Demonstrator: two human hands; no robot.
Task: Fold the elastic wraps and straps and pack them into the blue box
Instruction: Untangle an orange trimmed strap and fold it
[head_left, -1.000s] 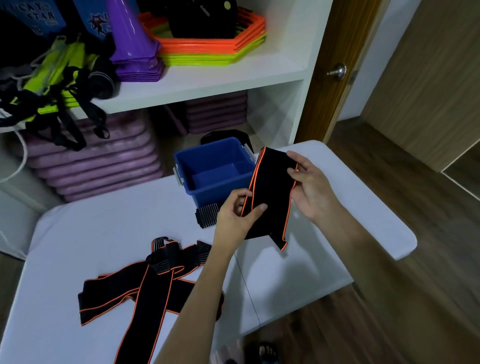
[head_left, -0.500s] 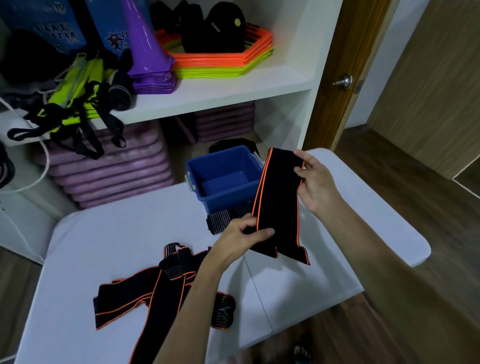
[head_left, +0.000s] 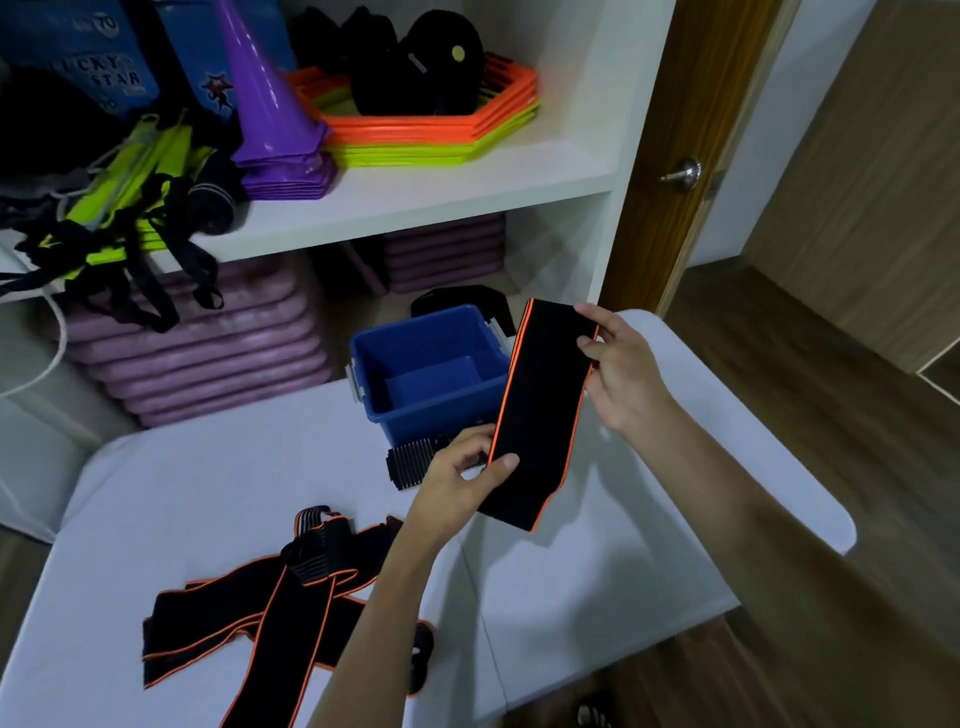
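Both hands are holding a folded black wrap with orange edging up in the air, above the white table and just to the right of the blue box. The left hand is pinching the wrap's lower left edge between thumb and fingers, and the right hand is gripping its upper right edge, thumb on the front face and fingers curled behind. The wrap is hanging tilted, its top leaning toward the right hand and its bottom end dangling free over the table. The blue box is sitting open at the far edge of the table, and its inside is showing only bare blue plastic. A ribbed black strap end is lying on the table against the front of the box. Nearer the person, a loose pile of black wraps with orange edges is sprawling across the table's left side, partly under the left forearm. Behind the table, white shelves are holding purple cones and orange and green hexagonal rings.
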